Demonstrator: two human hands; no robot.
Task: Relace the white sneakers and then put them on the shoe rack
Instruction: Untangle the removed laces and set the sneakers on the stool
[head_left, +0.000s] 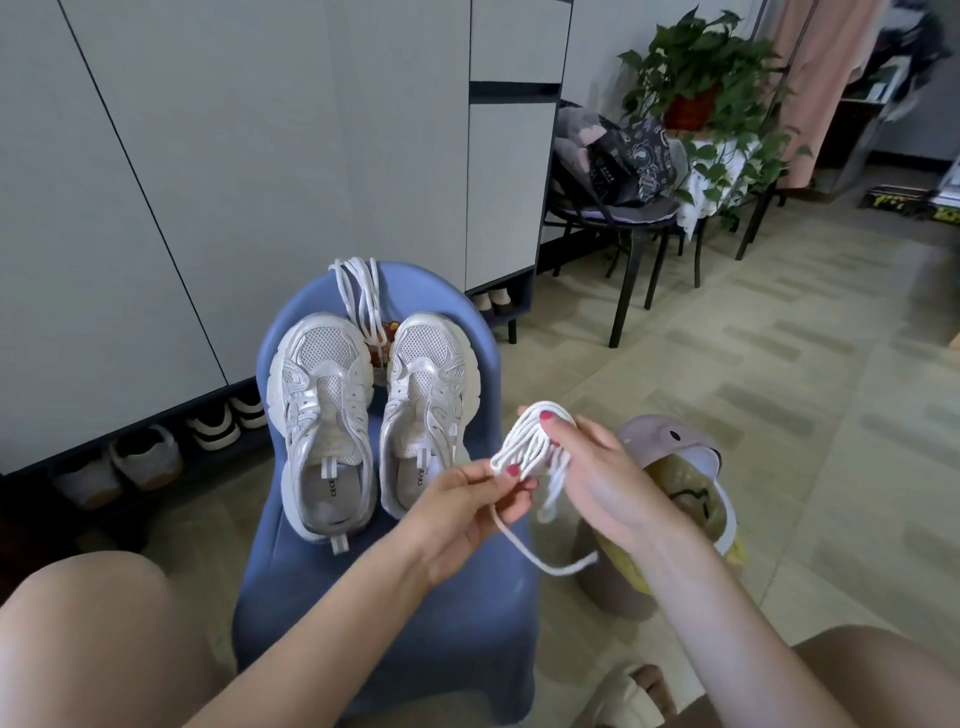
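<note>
Unwinding a coiled lace before threading the first sneaker

Both hands hold the lace bundle (524, 449) just right of the two unlaced sneakers (371, 415) on the blue stool (384, 597) — the left hand (467, 512) pinches its lower end, the right hand (597, 483) curls round the loops. Best to free the dangling tail first and shake the loops out one by one, so no knot forms. A second lace (358, 296) waits behind the shoes — the rack (156, 457) stands to the left.

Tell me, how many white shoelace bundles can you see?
2. One coiled lace is held between the left hand and the right hand. The other lace bundle lies on the blue stool behind the sneakers. More could be hidden.
</note>
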